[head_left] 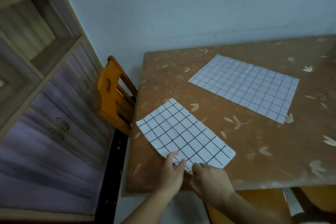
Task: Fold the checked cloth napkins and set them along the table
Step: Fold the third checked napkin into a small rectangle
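- The left hand (pixel 172 171) lies with its fingers fairly straight on the near corner of a white cloth napkin with a bold black check (pixel 183 136), pressing it flat more than gripping it.
- The right hand (pixel 209 178) is just beside it at the same corner; its fingertips are tucked at the cloth's edge, and I cannot tell whether they pinch the napkin or only touch it.
- That napkin looks folded already into a narrow strip, lying aslant near the left front corner of the brown leaf-patterned counter (pixel 254 151).
- Well apart, toward the far side, a second white napkin with a finer, paler check (pixel 245 87) lies spread flat and unfolded.
- The step in hand looks like squaring or creasing the near fold. Next, I judge, the corner needs lifting and carrying over evenly, edges matched, or the strip set straight along the counter edge.
- An orange wooden chair (pixel 112 92) stands against the counter's left side.
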